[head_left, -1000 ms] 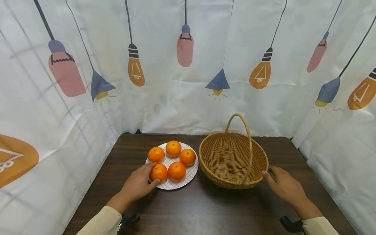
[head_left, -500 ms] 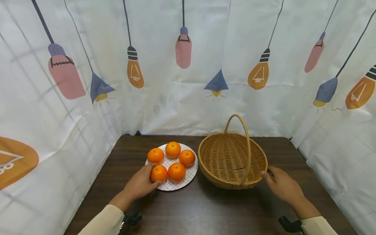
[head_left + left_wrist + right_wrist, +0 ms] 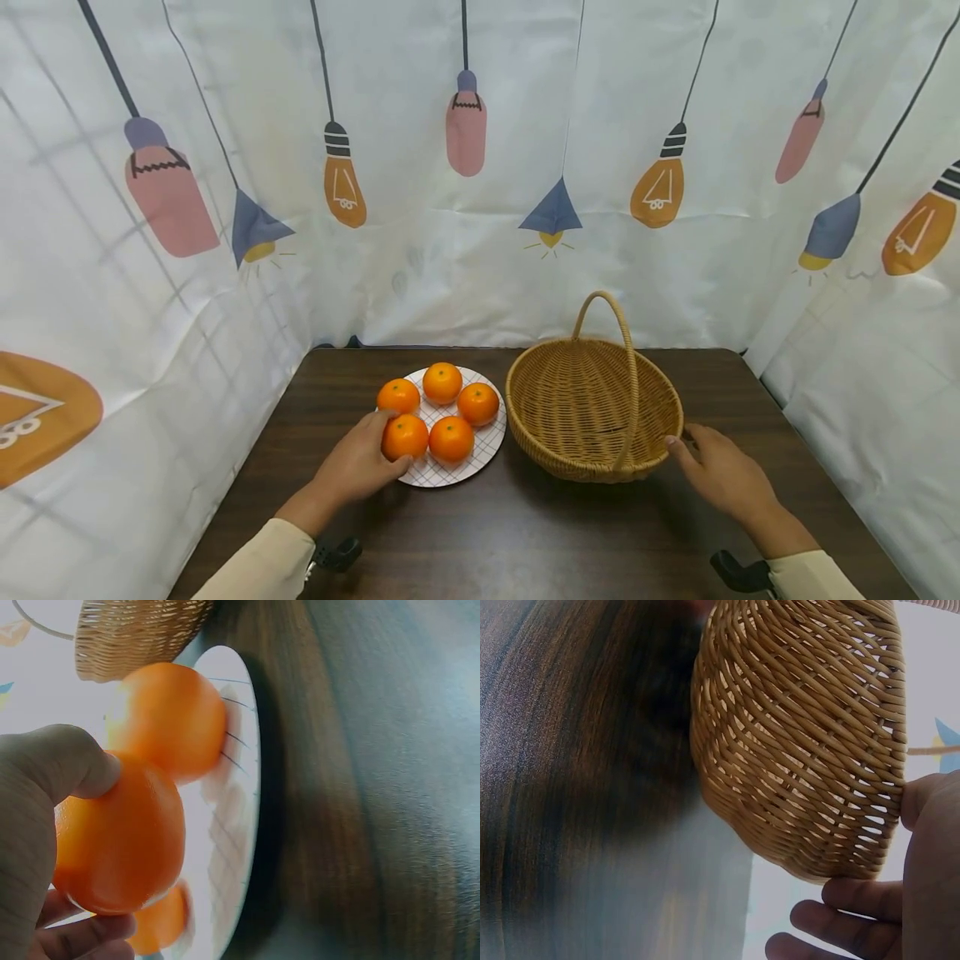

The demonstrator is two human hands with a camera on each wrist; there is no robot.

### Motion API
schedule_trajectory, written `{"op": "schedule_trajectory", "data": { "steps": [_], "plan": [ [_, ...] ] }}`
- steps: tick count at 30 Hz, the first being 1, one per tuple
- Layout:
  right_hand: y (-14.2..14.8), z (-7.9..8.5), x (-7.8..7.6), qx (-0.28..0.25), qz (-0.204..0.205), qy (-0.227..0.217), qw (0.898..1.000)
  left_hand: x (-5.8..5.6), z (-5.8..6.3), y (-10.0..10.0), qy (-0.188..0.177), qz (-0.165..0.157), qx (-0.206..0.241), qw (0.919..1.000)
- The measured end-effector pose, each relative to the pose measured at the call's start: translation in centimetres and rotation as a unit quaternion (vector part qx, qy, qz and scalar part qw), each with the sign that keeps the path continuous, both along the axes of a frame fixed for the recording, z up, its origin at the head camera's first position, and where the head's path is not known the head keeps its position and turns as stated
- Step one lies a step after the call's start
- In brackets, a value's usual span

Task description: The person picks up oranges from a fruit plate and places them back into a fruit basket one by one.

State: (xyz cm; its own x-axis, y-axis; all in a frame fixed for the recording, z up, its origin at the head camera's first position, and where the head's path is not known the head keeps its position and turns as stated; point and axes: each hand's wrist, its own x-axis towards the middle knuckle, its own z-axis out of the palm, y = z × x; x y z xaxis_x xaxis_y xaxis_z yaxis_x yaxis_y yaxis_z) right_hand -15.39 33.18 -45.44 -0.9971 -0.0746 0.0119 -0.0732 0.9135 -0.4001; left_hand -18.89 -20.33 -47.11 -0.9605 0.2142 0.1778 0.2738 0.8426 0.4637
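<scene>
My left hand (image 3: 360, 461) grips an orange (image 3: 406, 437) at the near left of a round white plate (image 3: 487, 446) with a thin checked pattern. In the left wrist view the thumb presses one side of this orange (image 3: 124, 840), and fingers curl under the other. The rest of the oranges, among them one (image 3: 452, 439) just right of the held one, sit on the plate. To the right stands a wicker basket (image 3: 577, 408) with an arched handle. My right hand (image 3: 727, 475) pinches its right rim, the thumb (image 3: 922, 799) at the rim and a fingertip against the outer weave.
Both plate and basket rest on a dark wood-grain table (image 3: 487, 542), side by side. A white curtain (image 3: 420, 275) printed with lamps and bulbs closes off the back and both sides. Black straps with camera mounts (image 3: 738, 573) circle the wrists.
My left hand has closed its hold on the near-left orange and raised it very slightly. The right hand keeps its place on the basket rim. The head view has shifted a little.
</scene>
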Motion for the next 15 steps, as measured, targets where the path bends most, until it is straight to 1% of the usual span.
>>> {"op": "schedule_trajectory", "data": {
  "steps": [7,15],
  "plan": [
    [0.2,0.0,-0.2,0.0,0.005,-0.004,1.0,-0.1,1.5,0.4,0.015,-0.011,-0.008,0.9998],
    [0.2,0.0,-0.2,-0.003,0.008,-0.006,1.0,-0.4,3.5,1.5,0.006,-0.032,-0.004,0.9995]
  ]
}}
